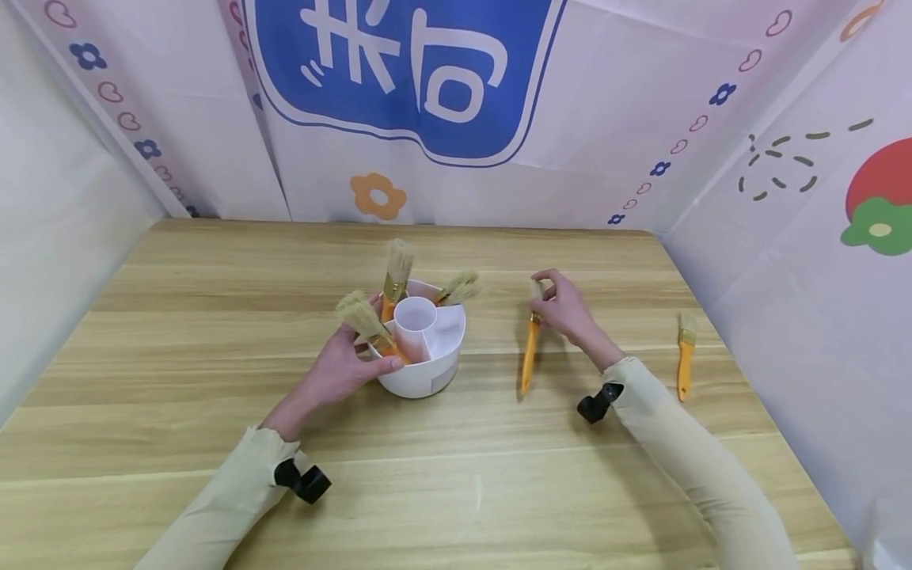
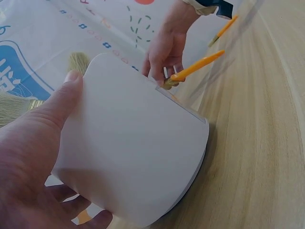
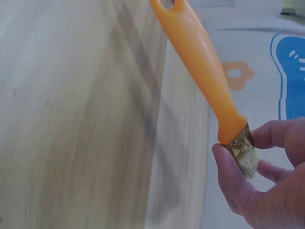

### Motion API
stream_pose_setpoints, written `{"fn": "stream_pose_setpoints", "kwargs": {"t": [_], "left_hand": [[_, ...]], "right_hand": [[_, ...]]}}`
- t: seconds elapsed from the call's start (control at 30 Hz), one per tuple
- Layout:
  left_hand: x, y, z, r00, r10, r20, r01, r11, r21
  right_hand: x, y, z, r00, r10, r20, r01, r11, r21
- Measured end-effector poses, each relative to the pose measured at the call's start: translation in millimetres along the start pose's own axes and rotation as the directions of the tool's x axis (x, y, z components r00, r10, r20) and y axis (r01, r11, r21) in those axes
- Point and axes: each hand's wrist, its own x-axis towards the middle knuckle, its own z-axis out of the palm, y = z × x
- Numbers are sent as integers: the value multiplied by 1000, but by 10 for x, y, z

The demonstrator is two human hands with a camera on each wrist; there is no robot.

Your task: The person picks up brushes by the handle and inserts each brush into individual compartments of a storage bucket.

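Observation:
My left hand (image 1: 340, 369) grips the left side of a white round compartment holder (image 1: 420, 380). In the left wrist view its thumb lies along the holder's wall (image 2: 128, 138). Several paintbrushes stand in the holder with bristles up, among them one at the back left (image 1: 397, 273) and one leaning left (image 1: 362, 315). To the holder's right, my right hand (image 1: 566, 307) pinches another paintbrush (image 1: 530, 352) at its metal band, between thumb and fingers. Its orange handle (image 3: 200, 62) points away from the hand, and the bristles (image 3: 250, 164) are partly within the fingers.
One more orange-handled paintbrush (image 1: 685, 360) lies on the wooden table (image 1: 456, 491) at the right, close to the table's edge. Printed white cloth walls (image 1: 570, 182) stand behind and at both sides. Each wrist wears a black camera mount.

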Motion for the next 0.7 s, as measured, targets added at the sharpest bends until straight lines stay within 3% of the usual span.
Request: {"fn": "stream_pose_setpoints", "kwargs": {"t": [0.33, 0.7], "left_hand": [[-2, -7, 7, 1000, 8, -1, -8, 1000, 3], [3, -15, 14, 1000, 15, 3, -15, 1000, -11]], "right_hand": [[-88, -127, 108, 999, -53, 15, 51, 995, 85], [-133, -243, 165, 993, -111, -29, 115, 982, 149]]}}
